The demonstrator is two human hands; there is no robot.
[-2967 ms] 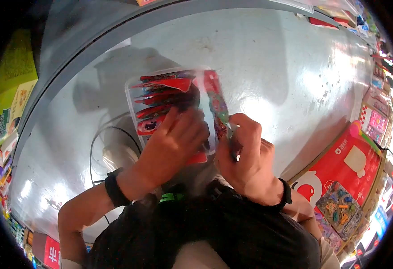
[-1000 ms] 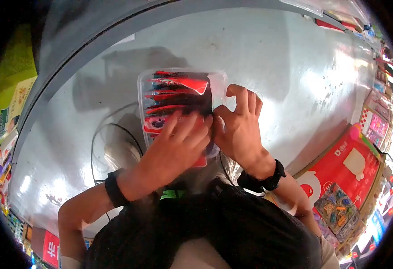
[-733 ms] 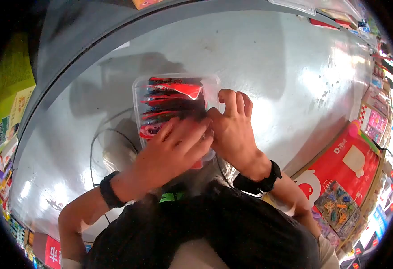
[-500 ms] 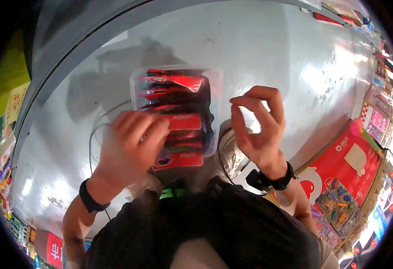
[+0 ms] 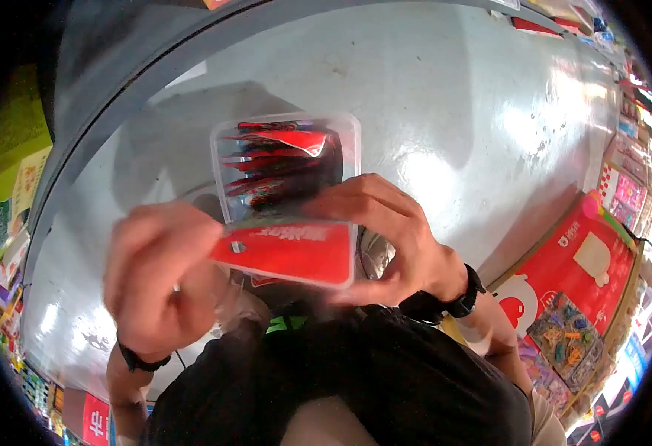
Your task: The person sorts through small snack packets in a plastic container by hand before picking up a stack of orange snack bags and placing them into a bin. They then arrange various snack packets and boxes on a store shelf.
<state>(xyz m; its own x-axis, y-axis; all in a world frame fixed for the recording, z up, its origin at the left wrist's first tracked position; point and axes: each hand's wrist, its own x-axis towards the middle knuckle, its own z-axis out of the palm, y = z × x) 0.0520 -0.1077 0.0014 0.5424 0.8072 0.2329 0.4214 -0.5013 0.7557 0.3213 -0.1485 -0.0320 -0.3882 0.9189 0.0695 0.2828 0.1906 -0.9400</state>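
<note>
A flat red package with white lettering (image 5: 296,256) is raised in front of me, above the near end of a clear plastic bin (image 5: 352,149). My left hand (image 5: 164,279), blurred and curled, pinches its left end. At the package's right end is my right hand (image 5: 404,234), with fingers behind the upper edge and the thumb near the lower corner. Inside the bin, several dark packages with red tops (image 5: 285,160) stand in a row. The package hides the bin's near end.
Grey glossy floor (image 5: 385,74) lies under the bin. On the right stands a red printed display box (image 5: 582,260) with a bag of small coloured pieces (image 5: 564,342) beside it. Shelves of packaged goods line both sides. A grey ledge (image 5: 155,63) curves along the upper left.
A red package has come up out of the bin towards me. My left hand has moved left and nearer, and my right hand has moved left onto the package's right end.
</note>
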